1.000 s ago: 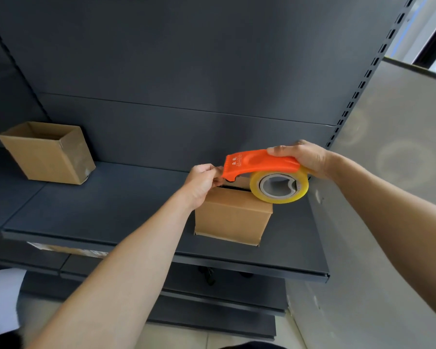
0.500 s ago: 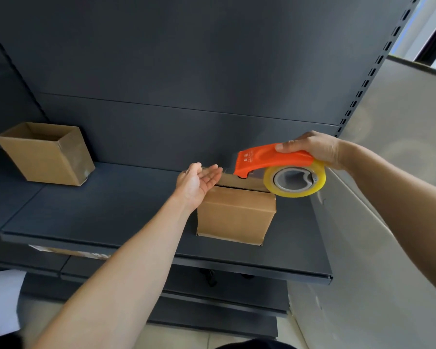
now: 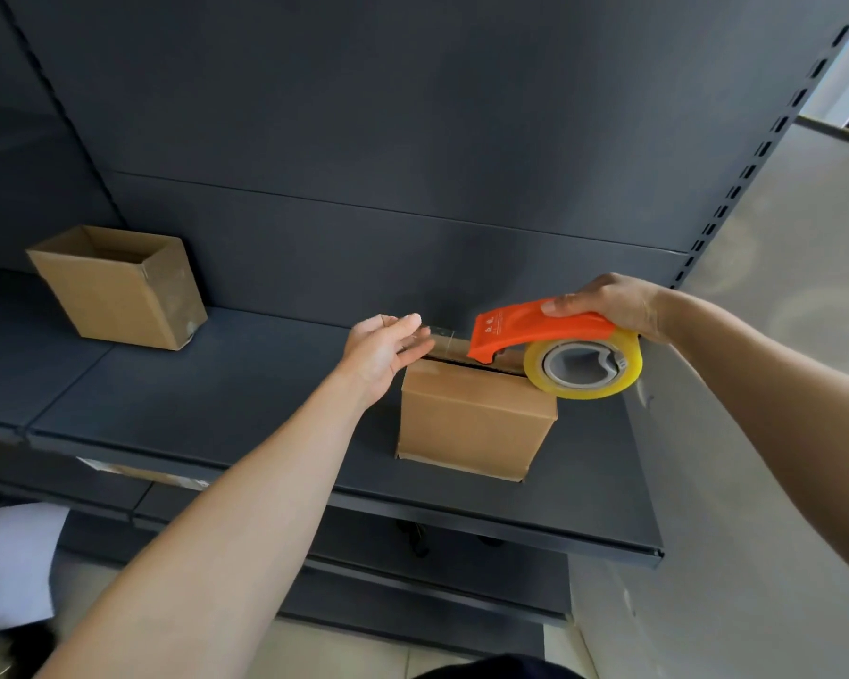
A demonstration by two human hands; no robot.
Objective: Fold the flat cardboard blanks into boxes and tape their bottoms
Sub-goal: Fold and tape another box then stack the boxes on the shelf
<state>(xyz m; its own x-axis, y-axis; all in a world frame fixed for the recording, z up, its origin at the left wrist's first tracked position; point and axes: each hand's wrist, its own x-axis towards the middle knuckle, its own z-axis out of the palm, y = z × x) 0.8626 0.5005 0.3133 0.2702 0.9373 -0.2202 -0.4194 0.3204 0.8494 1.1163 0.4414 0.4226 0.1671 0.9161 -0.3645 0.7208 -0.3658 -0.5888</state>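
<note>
A small cardboard box [image 3: 471, 423] stands on the dark shelf [image 3: 216, 399] with its closed flaps facing up. My right hand [image 3: 613, 301] grips an orange tape dispenser [image 3: 535, 330] carrying a yellowish tape roll [image 3: 584, 365]; its nose rests on the box's top seam near the right end. A clear strip of tape [image 3: 439, 335] stretches from the dispenser to the box's left edge. My left hand [image 3: 383, 350] is flat and open, fingers resting on that tape end at the box's top left corner.
A second cardboard box [image 3: 118, 286], open at the top, sits at the shelf's far left. A flat cardboard piece [image 3: 143, 475] pokes out under the shelf's front edge. A light grey panel [image 3: 780, 384] stands to the right. White paper [image 3: 16, 566] lies low at left.
My right hand has drawn the dispenser rightward along the box top, laying out tape. My left hand went from pinching the tape end to lying flat and open on it.
</note>
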